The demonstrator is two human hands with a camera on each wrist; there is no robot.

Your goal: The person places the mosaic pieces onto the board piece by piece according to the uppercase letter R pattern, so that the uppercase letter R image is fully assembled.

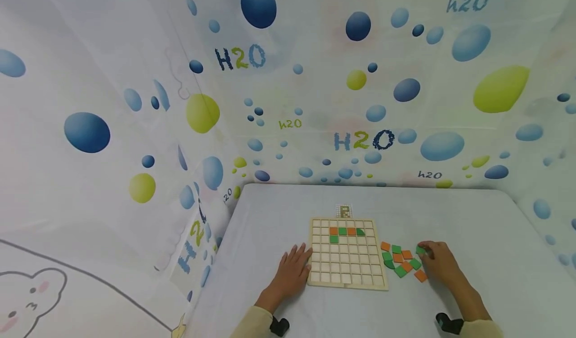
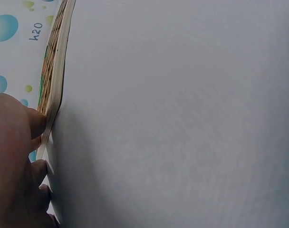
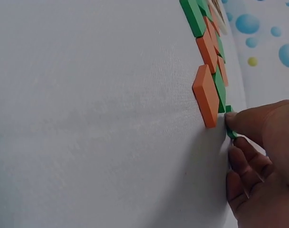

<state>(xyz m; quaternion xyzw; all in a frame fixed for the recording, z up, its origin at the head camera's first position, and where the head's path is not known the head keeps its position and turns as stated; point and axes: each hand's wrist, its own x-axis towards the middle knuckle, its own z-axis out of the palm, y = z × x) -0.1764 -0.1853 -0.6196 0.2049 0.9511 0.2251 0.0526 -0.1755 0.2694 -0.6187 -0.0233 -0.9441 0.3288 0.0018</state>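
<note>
My left hand (image 1: 290,273) lies with extended fingers on the white table, its thumb side against the left edge of a wooden grid board (image 1: 346,286). On the board's upper rows sit orange tiles (image 1: 333,231), green square tiles (image 1: 334,239) and one green tile with a rounded side (image 1: 360,232). To the right of the board, my right hand (image 1: 440,264) pinches a green tile (image 1: 420,250) between thumb and fingers at the table surface. The fingers partly cover that tile, so its full shape is hidden. In the right wrist view, an orange tile (image 3: 206,97) lies close by.
Loose orange and green tiles (image 1: 398,258) are scattered between the board and my right hand, some touching. A small pattern card (image 1: 344,211) lies behind the board's top edge. A printed cloth backdrop (image 1: 315,93) rises behind the table (image 1: 279,208).
</note>
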